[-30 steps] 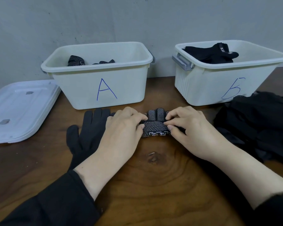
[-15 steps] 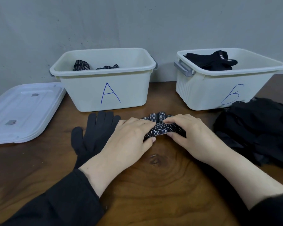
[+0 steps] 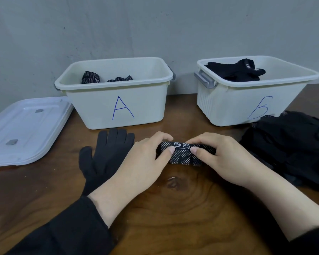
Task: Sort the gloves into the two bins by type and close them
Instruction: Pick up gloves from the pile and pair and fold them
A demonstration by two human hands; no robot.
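I see both hands, left hand (image 3: 145, 162) and right hand (image 3: 223, 159), pinching a rolled dotted glove (image 3: 184, 153) on the wooden table (image 3: 173, 218), in front of bin A (image 3: 116, 105) and bin B (image 3: 228, 103).

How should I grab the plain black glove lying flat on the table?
The plain black glove lies flat, fingers pointing toward bin A, cuff toward you under the left hand's wrist. Probably best to pinch the bare palm area from above, coming from the left; the floppy fingers would just dangle.
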